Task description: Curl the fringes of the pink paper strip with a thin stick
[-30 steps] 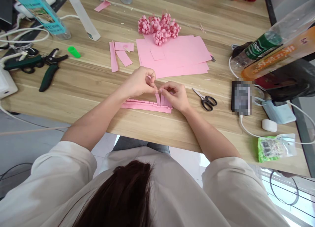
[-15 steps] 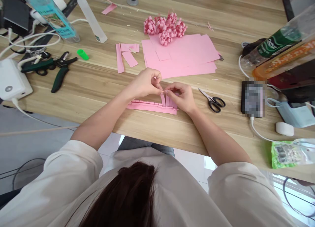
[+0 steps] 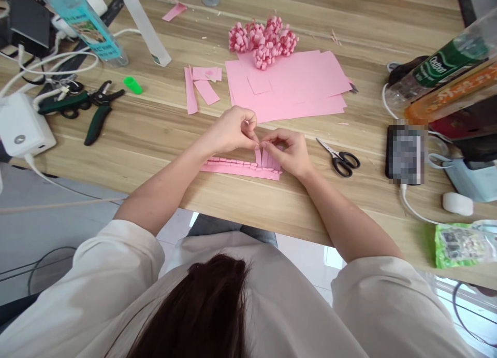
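From the head camera I'm looking down on a wooden desk (image 3: 147,151) with a light grain, and past its near edge I can see a pale tiled floor (image 3: 174,226). Cables run across the far left, around a white power adapter (image 3: 21,125). A clear bottle with a teal label (image 3: 81,21) lies on its side at the far left, and another clear bottle with a green label (image 3: 446,68) sits at the far right, beside an orange-labelled package (image 3: 446,94). The green label has printed lettering that I can't read with confidence, and the phone (image 3: 406,153) on the right is pixelated.

Further out on the desk I see a cluster of pink paper curls (image 3: 263,42) on a stack of pink sheets (image 3: 295,83), with cut pink strips (image 3: 198,86) to their left. Black-handled scissors (image 3: 337,160) lie open to the right, and dark green pliers (image 3: 99,109) lie to the left.

Nearest me, a pink paper strip (image 3: 240,168) lies flat along the desk, with its cut fringe running lengthwise. My view shows the left hand (image 3: 229,131) closed to a pinch above the strip's right end. The right hand (image 3: 289,152) is also pinching, and the fingertips of both hands meet on the upright pink strands there.
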`<act>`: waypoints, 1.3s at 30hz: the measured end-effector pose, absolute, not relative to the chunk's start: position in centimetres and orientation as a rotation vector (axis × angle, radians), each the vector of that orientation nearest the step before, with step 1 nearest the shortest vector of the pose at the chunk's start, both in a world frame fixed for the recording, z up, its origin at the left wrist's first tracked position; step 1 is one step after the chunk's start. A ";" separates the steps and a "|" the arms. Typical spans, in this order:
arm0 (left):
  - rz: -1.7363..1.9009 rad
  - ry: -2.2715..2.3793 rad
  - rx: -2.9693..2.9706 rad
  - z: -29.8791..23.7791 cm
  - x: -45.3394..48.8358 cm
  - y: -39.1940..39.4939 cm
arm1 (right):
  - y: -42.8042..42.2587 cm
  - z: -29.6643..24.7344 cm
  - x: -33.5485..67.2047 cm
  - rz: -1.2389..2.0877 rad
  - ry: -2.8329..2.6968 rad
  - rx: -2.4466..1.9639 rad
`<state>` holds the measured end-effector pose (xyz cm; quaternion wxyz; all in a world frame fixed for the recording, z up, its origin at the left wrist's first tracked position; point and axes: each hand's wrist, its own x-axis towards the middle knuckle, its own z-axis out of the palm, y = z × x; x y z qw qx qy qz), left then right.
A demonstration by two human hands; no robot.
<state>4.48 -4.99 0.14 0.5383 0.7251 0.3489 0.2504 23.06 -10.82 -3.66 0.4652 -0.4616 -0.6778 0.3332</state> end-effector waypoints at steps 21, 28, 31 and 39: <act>0.572 0.846 1.732 0.4 4.3 -4.9 | -10.8 -3.5 23.1 0.841 -1.639 -1.153; 0.547 0.853 1.727 0.5 4.3 -4.8 | -10.6 -3.7 23.1 0.782 -1.635 -1.210; 0.557 0.873 1.717 0.7 4.4 -4.9 | -10.5 -3.8 23.2 0.776 -1.645 -1.191; 0.608 0.946 1.824 0.8 4.9 -5.5 | -10.3 -4.1 23.4 0.798 -1.708 -1.165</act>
